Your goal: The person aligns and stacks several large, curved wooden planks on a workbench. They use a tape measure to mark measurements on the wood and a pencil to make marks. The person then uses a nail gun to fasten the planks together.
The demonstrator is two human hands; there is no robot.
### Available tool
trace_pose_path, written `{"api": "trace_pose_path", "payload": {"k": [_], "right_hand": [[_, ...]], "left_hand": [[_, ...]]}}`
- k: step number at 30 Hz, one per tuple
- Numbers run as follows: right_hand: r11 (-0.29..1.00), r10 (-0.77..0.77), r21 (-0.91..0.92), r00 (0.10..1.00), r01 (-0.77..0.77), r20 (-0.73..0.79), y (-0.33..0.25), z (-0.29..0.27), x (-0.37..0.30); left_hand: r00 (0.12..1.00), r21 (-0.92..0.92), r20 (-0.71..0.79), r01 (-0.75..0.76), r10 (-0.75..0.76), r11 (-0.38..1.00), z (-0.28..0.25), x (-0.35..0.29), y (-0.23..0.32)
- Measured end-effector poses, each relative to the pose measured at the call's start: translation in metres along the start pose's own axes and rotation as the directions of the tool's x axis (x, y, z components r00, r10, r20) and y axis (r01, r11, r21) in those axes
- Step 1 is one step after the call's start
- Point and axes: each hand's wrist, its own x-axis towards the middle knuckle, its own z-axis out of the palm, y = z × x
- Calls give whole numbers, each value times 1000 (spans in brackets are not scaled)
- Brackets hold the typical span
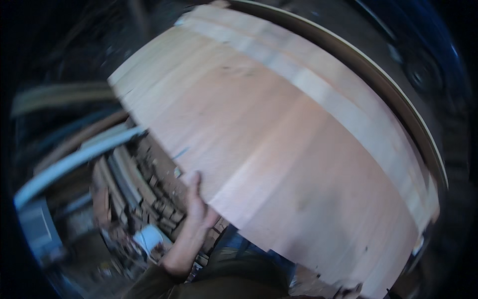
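Observation:
A broad plywood sheet (234, 119) fills the middle of the view, tilted and slightly blurred. Its wood is pinkish tan, with paler bands and a short blue mark near the left edge. My left hand (197, 202) grips its near left edge, thumb on top and the fingers hidden underneath. A lighter strip (308, 82) runs along the sheet's far side; whether it is a separate piece I cannot tell. The near right edge looks ragged. My right hand does not show clearly; the sheet may be covering it.
Beyond the sheet curves a pale-rimmed board edge (383, 74). Wood offcuts (132, 179) lie piled on the floor at left, near a long pale blue strip (74, 164), a light blue container (149, 238) and a blue-grey box (42, 229). Something dark blue (433, 35) stands at far right.

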Motion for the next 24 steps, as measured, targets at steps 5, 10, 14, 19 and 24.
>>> {"api": "trace_pose_path", "payload": {"k": [5, 10, 14, 19, 24], "right_hand": [[630, 654, 514, 754, -583, 53, 21, 2, 20], [333, 671, 707, 684, -624, 287, 31, -2, -13], [327, 818, 792, 575, -516, 36, 47, 44, -15], [369, 851, 799, 518, -474, -86, 59, 69, -18], [439, 812, 786, 566, -435, -141, 40, 56, 4]], "left_hand": [[999, -40, 45, 2, -1, 999, 0, 18, -15], [996, 51, -74, -54, 58, 997, -10, 51, -30], [995, 246, -99, 11, 14, 969, -14, 69, -37], [995, 321, -79, -28, 56, 947, -26, 87, -35], [996, 356, 44, -93, 82, 930, -31, 100, -23]]}}
